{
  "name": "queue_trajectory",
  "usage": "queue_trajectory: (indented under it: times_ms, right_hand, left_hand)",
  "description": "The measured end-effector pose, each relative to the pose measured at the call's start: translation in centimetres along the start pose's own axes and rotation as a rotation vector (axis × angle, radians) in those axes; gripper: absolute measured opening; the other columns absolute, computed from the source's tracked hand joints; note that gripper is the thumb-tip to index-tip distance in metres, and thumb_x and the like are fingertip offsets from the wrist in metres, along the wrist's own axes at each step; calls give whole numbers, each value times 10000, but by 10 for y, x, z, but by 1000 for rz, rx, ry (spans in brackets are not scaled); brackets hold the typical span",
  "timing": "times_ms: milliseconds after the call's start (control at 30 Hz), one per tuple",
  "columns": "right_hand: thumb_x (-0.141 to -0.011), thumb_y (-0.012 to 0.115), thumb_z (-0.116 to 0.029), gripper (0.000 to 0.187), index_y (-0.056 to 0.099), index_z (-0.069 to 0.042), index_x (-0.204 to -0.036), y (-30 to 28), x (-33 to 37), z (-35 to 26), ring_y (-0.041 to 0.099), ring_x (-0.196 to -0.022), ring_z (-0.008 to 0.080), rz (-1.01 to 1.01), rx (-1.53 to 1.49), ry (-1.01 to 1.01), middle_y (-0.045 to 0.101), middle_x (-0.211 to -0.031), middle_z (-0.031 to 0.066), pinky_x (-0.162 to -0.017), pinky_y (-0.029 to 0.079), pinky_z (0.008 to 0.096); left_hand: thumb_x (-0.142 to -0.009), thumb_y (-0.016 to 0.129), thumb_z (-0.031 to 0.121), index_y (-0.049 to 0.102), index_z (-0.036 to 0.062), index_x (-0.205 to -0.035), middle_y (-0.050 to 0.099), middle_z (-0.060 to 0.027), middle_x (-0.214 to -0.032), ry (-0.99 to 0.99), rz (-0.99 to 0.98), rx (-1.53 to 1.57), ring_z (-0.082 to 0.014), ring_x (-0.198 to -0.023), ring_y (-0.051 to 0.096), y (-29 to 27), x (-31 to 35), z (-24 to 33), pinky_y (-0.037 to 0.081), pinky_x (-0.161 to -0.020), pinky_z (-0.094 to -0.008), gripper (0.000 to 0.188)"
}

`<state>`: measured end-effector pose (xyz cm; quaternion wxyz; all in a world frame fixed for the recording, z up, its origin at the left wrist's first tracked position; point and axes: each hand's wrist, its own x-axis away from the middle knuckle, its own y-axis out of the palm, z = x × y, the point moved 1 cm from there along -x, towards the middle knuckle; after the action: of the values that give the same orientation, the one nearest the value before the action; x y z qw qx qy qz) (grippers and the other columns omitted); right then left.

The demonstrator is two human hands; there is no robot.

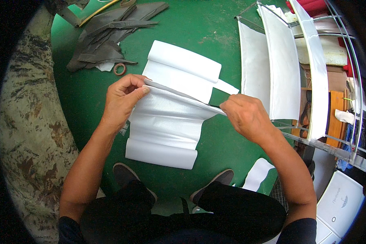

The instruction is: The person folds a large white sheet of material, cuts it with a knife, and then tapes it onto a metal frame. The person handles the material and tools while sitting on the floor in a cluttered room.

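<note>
The left hand has its thumb and fingers brought together in a close grip on the left end of a raised fold in a glossy white, finely textured sheet. The right hand is curled into a closed grip at the right end of the same fold; its fingers hide what exactly lies inside them. Between the two hands the fold slants down to the right, above the green floor. The near end of the sheet is wound into a smooth white roll lying in front of the person's dark shoes. Beyond the fold lies a second, thicker white roll with a flat length spread from it; I cannot tell whether both belong to one piece. A narrow white strip sticks out beside it, near the right hand. Farther off to the left, a heap of dark grey sheet scraps lies near a brown ring-shaped roll. To the right stands a metal-framed rack with white panels.
</note>
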<state>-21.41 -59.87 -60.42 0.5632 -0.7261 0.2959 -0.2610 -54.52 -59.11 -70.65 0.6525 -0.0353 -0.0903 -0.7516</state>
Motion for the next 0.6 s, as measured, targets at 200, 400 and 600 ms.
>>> queue_trajectory:
  times_ms: [200,400,600]
  right_hand:
    - [-810,655,0,92,573,-40,-804,-2,5,1,635,-691,275,47,-15,-5,572,-728,106,-607,540,405]
    - [-814,653,-3,84,578,-41,-816,-2,11,3,638,-689,276,23,-14,5,572,-728,108,-611,545,405]
    - [-809,651,3,82,579,-37,-804,-1,15,3,635,-682,275,23,-4,19,571,-729,108,-605,544,403]
  left_hand:
    - [-930,688,-6,640,56,-912,699,-78,-1156,-9,12,10,-95,-936,624,-1,1,-3,511,-866,-279,80]
    - [-929,705,2,651,53,-920,688,-57,-1139,-18,25,36,-78,-913,611,-1,1,-4,499,-839,-254,75]
    - [-916,741,17,672,53,-926,673,-43,-1121,-20,30,47,-52,-876,587,1,2,-1,481,-809,-222,78]
